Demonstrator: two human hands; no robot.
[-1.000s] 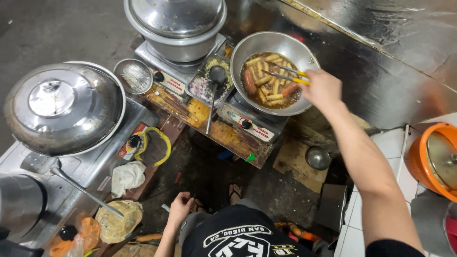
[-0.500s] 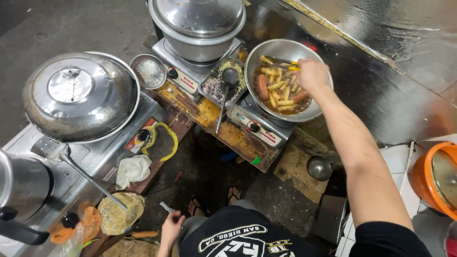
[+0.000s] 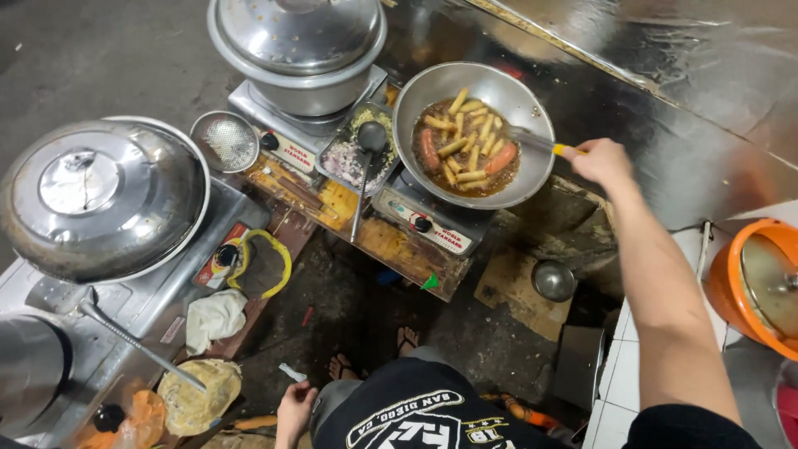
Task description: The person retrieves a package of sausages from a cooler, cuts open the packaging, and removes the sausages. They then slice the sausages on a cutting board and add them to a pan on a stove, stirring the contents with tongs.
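Observation:
My right hand [image 3: 604, 162] is stretched out over the stove and grips metal tongs [image 3: 536, 141] with a yellow handle end. The tong tips rest at the right side of a steel wok [image 3: 416, 100] that holds fries and sausages [image 3: 465, 145] in dark oil. The wok sits on a small gas burner [image 3: 432, 224]. My left hand [image 3: 295, 410] hangs low beside my leg, fingers loosely curled, holding nothing I can make out.
A lidded steel pot [image 3: 299, 46] stands behind the wok. A large lidded wok [image 3: 96, 199] fills the left. A tray with a ladle [image 3: 362, 150], a strainer [image 3: 224, 141], a white rag [image 3: 214, 318] and an orange lidded tub [image 3: 752, 278] lie around. Foil covers the wall.
My right hand has pulled back from above the wok to its right rim, still holding the tongs. My left hand has dropped lower. The view has shifted closer.

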